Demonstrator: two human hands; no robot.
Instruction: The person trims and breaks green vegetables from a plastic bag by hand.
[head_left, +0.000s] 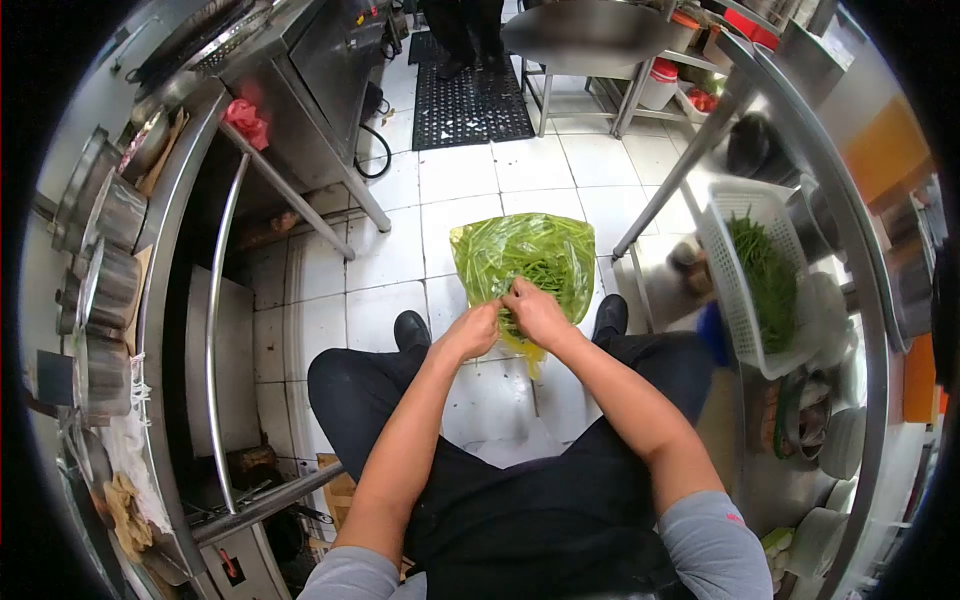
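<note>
A yellow-green plastic bag (478, 240) lies open on the floor between my feet, full of long thin green beans (545, 272). At its near edge, my left hand (474, 331) is closed with the fingertips pinched. My right hand (536, 314) is also closed, its fingers bent beside the left fingertips and over the beans. Whatever is pinched between them is too small and hidden to make out. A twisted yellow end of the bag hangs below my right hand.
On the right-hand shelf, a white perforated basket (722, 240) holds more green beans. Metal pots (110, 285) line the left rack. A metal shelf leg (680, 172) stands to the right. Farther off, another person's legs (465, 30) are by a black mat (472, 105).
</note>
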